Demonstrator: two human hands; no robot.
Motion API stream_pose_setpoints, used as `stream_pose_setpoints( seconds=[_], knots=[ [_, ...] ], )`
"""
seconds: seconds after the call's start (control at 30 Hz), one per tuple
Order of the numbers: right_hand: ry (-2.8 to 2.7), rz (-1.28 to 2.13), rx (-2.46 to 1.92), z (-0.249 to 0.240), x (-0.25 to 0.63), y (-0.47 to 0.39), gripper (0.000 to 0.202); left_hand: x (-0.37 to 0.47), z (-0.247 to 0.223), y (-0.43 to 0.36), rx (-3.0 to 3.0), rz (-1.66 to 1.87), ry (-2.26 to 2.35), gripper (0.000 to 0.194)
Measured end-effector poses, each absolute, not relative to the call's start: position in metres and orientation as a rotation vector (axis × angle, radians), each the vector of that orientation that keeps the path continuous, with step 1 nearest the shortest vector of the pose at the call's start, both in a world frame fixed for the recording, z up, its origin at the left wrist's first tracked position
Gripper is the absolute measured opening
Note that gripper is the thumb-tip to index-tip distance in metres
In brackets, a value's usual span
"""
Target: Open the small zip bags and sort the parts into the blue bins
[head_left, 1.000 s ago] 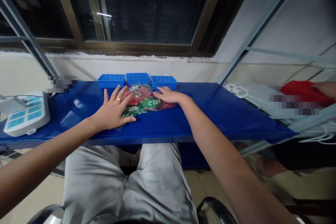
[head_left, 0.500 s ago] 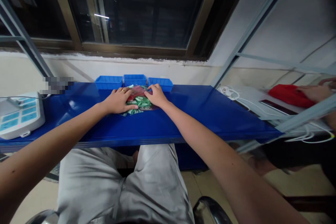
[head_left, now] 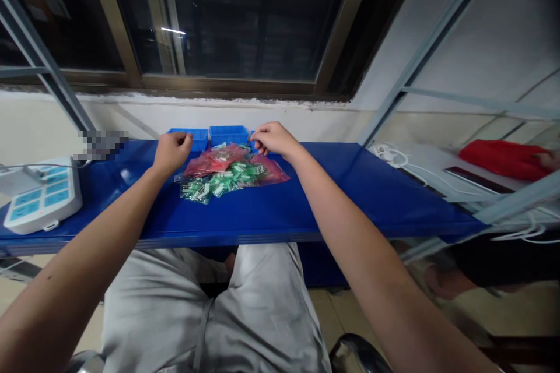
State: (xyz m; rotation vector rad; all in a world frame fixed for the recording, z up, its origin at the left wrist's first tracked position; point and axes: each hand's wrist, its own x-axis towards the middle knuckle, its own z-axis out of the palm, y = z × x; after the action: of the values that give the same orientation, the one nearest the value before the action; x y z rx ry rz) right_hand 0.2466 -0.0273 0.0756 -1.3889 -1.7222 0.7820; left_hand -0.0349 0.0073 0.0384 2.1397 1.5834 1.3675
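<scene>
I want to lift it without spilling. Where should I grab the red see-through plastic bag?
Probably pinch the red see-through plastic bag by its far top corners, reaching from above. It lies flat on the blue table, bulging mid-way.

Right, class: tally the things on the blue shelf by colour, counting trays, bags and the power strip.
Blue plastic trays: 3
Red-tinted plastic bags: 2
Clear bag of green parts: 1
White power strip: 1
Total: 7

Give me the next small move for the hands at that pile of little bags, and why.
Probably lower the right hand onto the nearest small bag in the pile of bags and pinch one. Both hands hover loosely closed at the pile's far edge, the left hand apparently holding nothing, and the blue bins sit just behind.
</scene>
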Motion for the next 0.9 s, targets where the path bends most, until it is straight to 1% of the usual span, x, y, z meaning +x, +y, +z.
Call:
stream_pose_setpoints(
  seconds=[0.07,0.17,0.27,0.4,0.47,0.6,0.67,0.73,0.83,0.9],
  knots=[
    [-1.885,0.621,-1.332,0.080,0.237,-0.029,0.010,-0.039,0.033,0.009,2.262,1.342,1.650,0.039],
    [-2.026,0.319,-1.199,0.071,0.221,-0.027,0.009,-0.038,0.029,0.008,2.372,1.267,1.698,0.041],
    [-1.967,0.206,-1.128,0.048,0.215,-0.021,0.013,-0.033,0.027,0.003,2.416,1.205,1.691,0.041],
    [-1.898,0.203,-1.072,0.021,0.224,-0.013,0.012,-0.028,0.025,-0.004,2.468,1.198,1.642,0.039],
    [-1.850,0.257,-1.066,0.015,0.231,-0.012,0.013,-0.027,0.024,-0.007,2.475,1.204,1.634,0.036],
    [-1.769,0.324,-1.098,0.007,0.236,-0.007,0.012,-0.025,0.023,-0.010,2.457,1.210,1.553,0.021],
    [-1.721,0.323,-1.108,0.004,0.236,-0.003,0.012,-0.023,0.023,-0.011,2.476,1.186,1.482,0.017],
    [-1.690,0.321,-1.123,0.001,0.236,0.001,0.012,-0.022,0.022,-0.010,2.532,1.136,1.419,0.018],
    [-1.657,0.347,-1.181,-0.001,0.236,0.005,0.013,-0.018,0.019,-0.009,2.604,1.046,1.395,0.029],
    [-1.671,0.395,-1.219,-0.001,0.234,0.004,0.019,-0.015,0.016,-0.008,2.615,0.969,1.428,0.037]
  ],
)
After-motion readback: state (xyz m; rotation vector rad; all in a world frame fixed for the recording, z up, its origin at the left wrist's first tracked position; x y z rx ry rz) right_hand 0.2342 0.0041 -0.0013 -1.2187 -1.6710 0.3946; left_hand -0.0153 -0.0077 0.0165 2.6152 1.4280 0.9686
